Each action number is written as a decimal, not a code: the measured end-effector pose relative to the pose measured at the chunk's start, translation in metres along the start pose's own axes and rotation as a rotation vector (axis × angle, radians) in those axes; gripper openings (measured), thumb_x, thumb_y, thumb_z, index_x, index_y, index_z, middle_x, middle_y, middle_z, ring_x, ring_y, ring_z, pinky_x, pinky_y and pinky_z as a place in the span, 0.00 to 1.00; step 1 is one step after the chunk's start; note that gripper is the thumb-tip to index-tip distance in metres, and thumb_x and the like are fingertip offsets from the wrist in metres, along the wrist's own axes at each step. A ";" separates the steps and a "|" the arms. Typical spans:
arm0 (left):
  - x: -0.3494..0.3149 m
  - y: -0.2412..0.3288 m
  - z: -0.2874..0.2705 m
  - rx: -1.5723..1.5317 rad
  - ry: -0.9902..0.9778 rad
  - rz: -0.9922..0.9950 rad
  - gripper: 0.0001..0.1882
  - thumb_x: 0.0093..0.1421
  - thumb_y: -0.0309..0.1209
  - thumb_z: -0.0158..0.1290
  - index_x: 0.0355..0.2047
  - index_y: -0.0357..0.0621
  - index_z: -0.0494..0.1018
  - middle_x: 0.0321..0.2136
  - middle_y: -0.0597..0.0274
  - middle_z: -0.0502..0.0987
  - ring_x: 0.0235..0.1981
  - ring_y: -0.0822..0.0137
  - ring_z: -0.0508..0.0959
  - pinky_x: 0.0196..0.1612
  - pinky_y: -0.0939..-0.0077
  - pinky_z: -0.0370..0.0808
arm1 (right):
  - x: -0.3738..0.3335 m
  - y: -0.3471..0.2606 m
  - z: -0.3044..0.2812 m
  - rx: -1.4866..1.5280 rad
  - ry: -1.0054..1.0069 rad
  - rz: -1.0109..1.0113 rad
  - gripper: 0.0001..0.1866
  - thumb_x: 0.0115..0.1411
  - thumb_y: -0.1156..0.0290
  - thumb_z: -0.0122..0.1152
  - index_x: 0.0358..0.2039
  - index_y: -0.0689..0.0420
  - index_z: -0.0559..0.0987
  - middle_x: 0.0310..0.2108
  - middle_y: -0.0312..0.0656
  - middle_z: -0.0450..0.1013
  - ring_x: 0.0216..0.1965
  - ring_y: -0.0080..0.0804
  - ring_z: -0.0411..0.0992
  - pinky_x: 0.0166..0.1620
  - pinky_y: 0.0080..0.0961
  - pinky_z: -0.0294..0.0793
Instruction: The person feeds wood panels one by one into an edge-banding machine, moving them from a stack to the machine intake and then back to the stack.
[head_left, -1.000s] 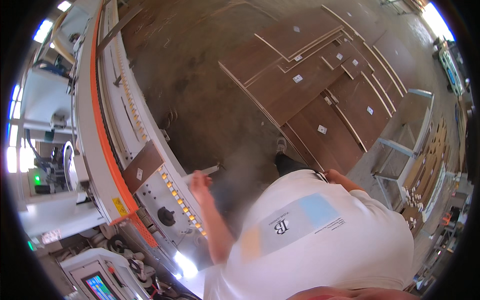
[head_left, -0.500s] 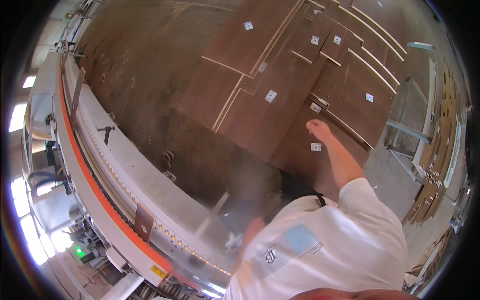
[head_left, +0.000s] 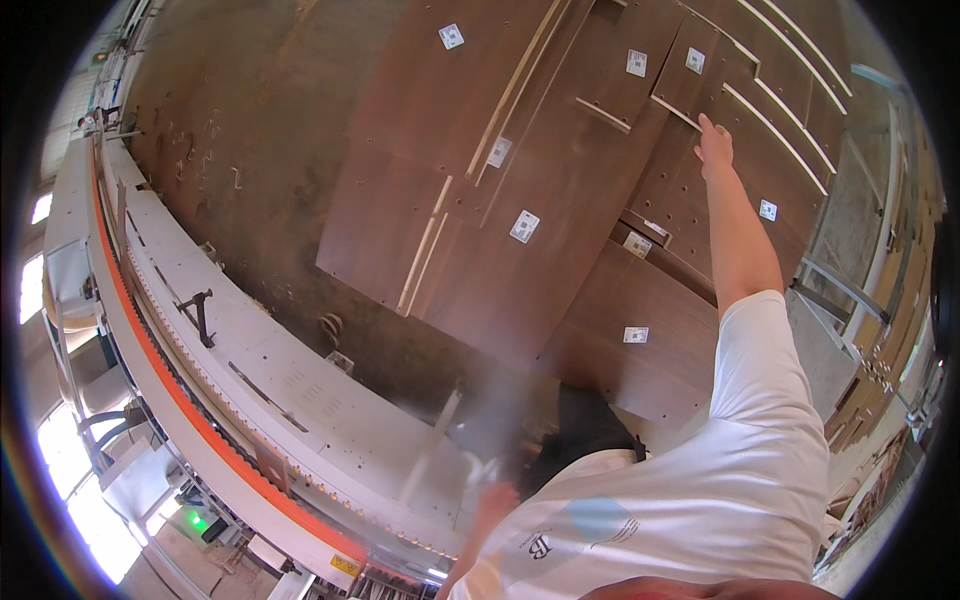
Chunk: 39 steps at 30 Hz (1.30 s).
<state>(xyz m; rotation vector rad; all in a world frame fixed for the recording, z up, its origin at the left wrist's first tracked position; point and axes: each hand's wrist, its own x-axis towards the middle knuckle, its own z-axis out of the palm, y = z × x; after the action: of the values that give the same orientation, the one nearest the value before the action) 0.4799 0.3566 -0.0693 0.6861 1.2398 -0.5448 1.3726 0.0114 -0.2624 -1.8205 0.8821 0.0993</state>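
Observation:
My right arm is stretched out over the stacked dark brown wooden panels (head_left: 585, 240). My right hand (head_left: 714, 150) has its index finger extended, with the other fingers partly curled. Its fingertips are beside the end of a small panel's pale edge (head_left: 676, 113); I cannot tell whether they touch it. Nothing shows in that hand. Low in the picture, near my waist, my left hand (head_left: 495, 503) is blurred beside the long white machine (head_left: 330, 400), its fingers unclear. White printed labels (head_left: 525, 226) lie on several panels.
Along the machine at left run an orange-red guard (head_left: 215, 445) and a row of small rollers. A black bracket (head_left: 199, 318) stands on its bed. To the right are a metal frame (head_left: 850, 290) and a pile of long narrow boards (head_left: 880, 375).
My right hand has reached farther out over the panels, up and to the right, and its index finger has extended. The view has shifted with my head. My left hand stays low and blurred.

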 end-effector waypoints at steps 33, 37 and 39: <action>0.008 0.116 0.118 0.417 0.129 0.118 0.20 0.72 0.36 0.49 0.59 0.38 0.69 0.42 0.53 0.81 0.39 0.68 0.83 0.41 0.75 0.81 | -0.064 -0.021 0.073 -0.612 -0.391 -0.216 0.35 0.50 0.39 0.71 0.46 0.57 0.82 0.44 0.44 0.80 0.48 0.36 0.77 0.51 0.34 0.74; 0.014 0.109 0.121 0.381 0.109 0.088 0.20 0.72 0.35 0.48 0.59 0.38 0.69 0.43 0.53 0.81 0.39 0.68 0.82 0.41 0.75 0.80 | -0.053 -0.005 0.041 -0.546 -0.458 -0.175 0.28 0.50 0.47 0.76 0.38 0.59 0.82 0.30 0.40 0.78 0.31 0.29 0.75 0.36 0.29 0.74; 0.017 0.111 0.129 0.396 0.128 0.029 0.20 0.72 0.35 0.48 0.60 0.38 0.69 0.43 0.54 0.81 0.39 0.68 0.82 0.42 0.75 0.80 | -0.058 0.010 0.022 -0.509 -0.509 -0.150 0.24 0.50 0.51 0.78 0.36 0.58 0.82 0.25 0.38 0.75 0.24 0.26 0.71 0.29 0.28 0.71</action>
<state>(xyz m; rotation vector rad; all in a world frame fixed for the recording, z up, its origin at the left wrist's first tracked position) 0.6485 0.3381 -0.0443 1.0837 1.2501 -0.7412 1.3312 0.0582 -0.2534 -2.1766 0.3709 0.7124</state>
